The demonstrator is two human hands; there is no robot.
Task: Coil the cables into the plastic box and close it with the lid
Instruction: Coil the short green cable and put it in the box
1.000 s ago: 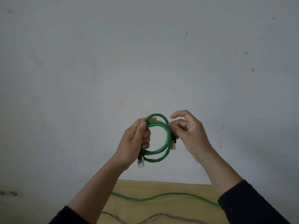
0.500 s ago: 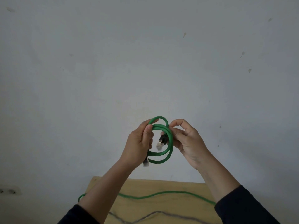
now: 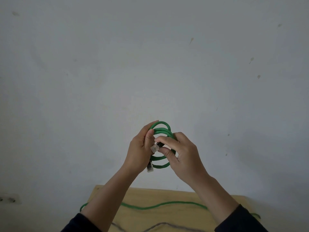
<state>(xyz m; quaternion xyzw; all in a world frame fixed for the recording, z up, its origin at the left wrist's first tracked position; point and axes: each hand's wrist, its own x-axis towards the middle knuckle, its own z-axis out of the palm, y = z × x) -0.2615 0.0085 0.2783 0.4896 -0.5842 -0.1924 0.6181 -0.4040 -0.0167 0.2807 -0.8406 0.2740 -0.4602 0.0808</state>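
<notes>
A green network cable is wound into a small coil, held up in front of the wall. My left hand grips the coil's left side, and one clear plug hangs below that hand. My right hand pinches the cable's other end just behind its clear plug, inside the loop. The plastic box and its lid are out of view.
A wooden table fills the bottom of the view. A second green cable lies stretched across it, and a grey cable lies nearer to me. A wall socket sits low on the left.
My right hand has carried the free plug end from the coil's right side into the loop. Both hands have come lower and closer together, and more of the table shows.
</notes>
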